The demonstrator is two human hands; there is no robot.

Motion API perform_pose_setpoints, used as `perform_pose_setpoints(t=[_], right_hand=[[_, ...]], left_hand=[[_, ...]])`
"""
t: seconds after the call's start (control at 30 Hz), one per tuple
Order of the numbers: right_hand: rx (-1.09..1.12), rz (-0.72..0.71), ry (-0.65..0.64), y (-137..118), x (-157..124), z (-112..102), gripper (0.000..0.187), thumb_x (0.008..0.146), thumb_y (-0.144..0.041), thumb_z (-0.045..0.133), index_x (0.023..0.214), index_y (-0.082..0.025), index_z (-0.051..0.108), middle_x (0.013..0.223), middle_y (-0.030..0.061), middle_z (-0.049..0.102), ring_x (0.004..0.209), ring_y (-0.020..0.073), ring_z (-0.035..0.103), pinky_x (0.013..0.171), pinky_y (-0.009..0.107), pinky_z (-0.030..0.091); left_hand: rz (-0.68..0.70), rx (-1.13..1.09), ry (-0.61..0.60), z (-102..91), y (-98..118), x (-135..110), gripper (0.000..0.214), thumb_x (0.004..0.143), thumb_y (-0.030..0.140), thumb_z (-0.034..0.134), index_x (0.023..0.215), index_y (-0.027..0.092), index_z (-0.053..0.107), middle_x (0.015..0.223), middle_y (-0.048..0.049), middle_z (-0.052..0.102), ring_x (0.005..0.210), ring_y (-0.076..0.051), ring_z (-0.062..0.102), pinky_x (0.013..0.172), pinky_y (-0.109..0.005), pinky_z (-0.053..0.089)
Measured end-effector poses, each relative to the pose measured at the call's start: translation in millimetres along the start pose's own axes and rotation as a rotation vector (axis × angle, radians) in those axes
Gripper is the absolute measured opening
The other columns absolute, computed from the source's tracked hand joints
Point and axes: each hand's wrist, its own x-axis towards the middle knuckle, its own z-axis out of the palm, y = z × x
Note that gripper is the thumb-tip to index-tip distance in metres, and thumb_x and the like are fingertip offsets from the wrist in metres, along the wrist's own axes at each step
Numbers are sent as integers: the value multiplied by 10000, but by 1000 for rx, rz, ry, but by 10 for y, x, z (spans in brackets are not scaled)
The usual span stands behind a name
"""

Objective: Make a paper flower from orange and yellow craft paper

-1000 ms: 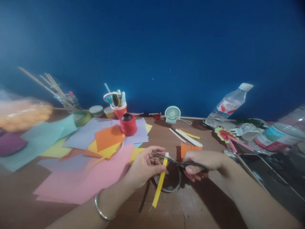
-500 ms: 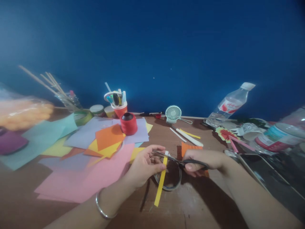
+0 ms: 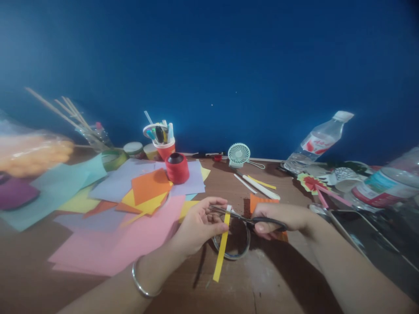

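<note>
My left hand [image 3: 207,222] pinches a narrow yellow paper strip [image 3: 221,257] with a white upper end. The strip hangs down at a slant. In my right hand [image 3: 273,221] is a pair of scissors [image 3: 242,218] with black handles. Their blades reach left across the upper part of the strip, close to my left fingers. Below the strip a round, clear-rimmed ring or lid [image 3: 240,255] lies on the brown table, partly covered by the strip and my fingers. Orange paper [image 3: 258,200] shows behind and under my right hand.
Coloured paper sheets [image 3: 111,248] spread over the left side, with a red thread spool [image 3: 177,169] on them. Behind stand a cup of pens [image 3: 165,148] and a small fan [image 3: 238,155]. Plastic bottles [image 3: 319,144] and a phone [image 3: 360,231] lie at right.
The view has shifted very slightly. Both hands, the scissors and the strip keep nearly the same positions.
</note>
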Motion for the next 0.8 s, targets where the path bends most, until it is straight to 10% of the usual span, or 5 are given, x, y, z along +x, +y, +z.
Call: perform_pose_setpoints(t=[0.8], right_hand=[[2,12,-13,16,7,-5,555,699,-642,460,566,-113,557,450,-22,457,403,62,403,400,180,284]], left_hand=[[8,25,-37,-17,-13,-7,445,610,74,698,1007,173,523,962,-44,569,700,-85,537,635,-236,445]])
